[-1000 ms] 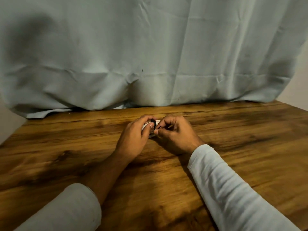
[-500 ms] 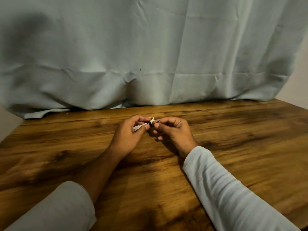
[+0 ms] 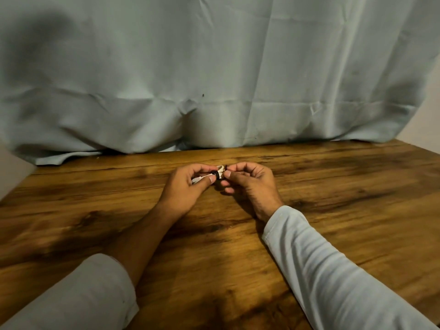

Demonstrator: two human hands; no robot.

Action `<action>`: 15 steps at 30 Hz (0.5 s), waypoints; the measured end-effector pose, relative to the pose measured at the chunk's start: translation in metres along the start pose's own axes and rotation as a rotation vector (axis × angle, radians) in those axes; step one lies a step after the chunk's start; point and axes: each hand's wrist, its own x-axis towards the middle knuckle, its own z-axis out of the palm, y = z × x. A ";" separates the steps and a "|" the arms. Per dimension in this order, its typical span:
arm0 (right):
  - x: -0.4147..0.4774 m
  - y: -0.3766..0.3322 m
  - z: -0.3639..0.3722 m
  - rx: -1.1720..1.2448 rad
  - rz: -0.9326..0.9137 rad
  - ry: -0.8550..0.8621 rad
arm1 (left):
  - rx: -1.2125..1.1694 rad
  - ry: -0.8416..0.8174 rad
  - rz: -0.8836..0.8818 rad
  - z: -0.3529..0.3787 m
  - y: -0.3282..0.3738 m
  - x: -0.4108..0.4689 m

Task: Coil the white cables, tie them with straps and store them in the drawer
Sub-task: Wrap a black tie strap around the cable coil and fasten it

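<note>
Left hand (image 3: 184, 190) and right hand (image 3: 250, 182) pinch one white cable (image 3: 220, 171), one black strap (image 3: 215, 173).

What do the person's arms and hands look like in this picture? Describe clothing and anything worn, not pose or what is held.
Both arms wear pale, white-looking long sleeves. The left sleeve is pushed up, leaving the forearm bare; the right sleeve reaches the wrist and shows soft folds. The left hand and right hand are bare: no gloves, and no rings or watch can be seen.
</note>
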 end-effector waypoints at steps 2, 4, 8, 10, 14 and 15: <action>0.000 -0.001 -0.001 -0.039 -0.013 0.015 | 0.001 -0.016 0.007 -0.001 -0.001 0.000; 0.000 -0.004 -0.001 -0.064 -0.035 0.023 | -0.008 -0.040 0.009 -0.001 -0.002 0.000; 0.000 -0.004 -0.001 -0.156 -0.071 0.032 | -0.004 -0.057 0.015 -0.001 -0.002 0.002; 0.003 -0.002 -0.005 -0.280 -0.120 0.033 | -0.011 -0.055 0.008 -0.001 -0.003 0.001; 0.007 -0.005 -0.009 -0.656 -0.296 0.053 | -0.042 -0.041 -0.004 -0.001 -0.002 0.001; 0.007 -0.006 -0.009 -0.731 -0.319 0.059 | -0.041 -0.038 -0.004 -0.001 -0.002 0.001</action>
